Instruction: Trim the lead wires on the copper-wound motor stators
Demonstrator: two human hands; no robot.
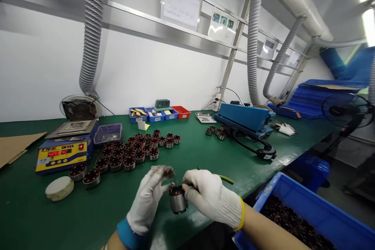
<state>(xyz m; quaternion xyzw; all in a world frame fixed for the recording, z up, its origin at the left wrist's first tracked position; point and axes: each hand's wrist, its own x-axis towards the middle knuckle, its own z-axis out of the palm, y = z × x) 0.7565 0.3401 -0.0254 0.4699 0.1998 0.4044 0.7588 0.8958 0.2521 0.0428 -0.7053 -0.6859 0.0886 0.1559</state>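
A silver metal cylinder with dark copper windings (178, 203), like a small motor part, is upright between my gloved hands. My right hand (212, 199), in a white knit glove with a yellow edge, pinches at its upper rim. On the other side, my left hand (148, 197), in a white glove with a blue cuff, has thumb and fingers apart; the thumb is close to the rim, and the fingertips are slightly blurred. Thin wire ends stick up from the top. A yellow-green strip (225, 179) shows behind my right hand; I cannot tell whether it is held.
Several similar wound parts (129, 164) stand in rows at left, near a yellow-blue heating unit (63, 154) and a round pale pad (59, 188). A blue bin (322, 207) of dark parts is at lower right. Farther back are a blue machine (243, 119) and small trays (155, 118).
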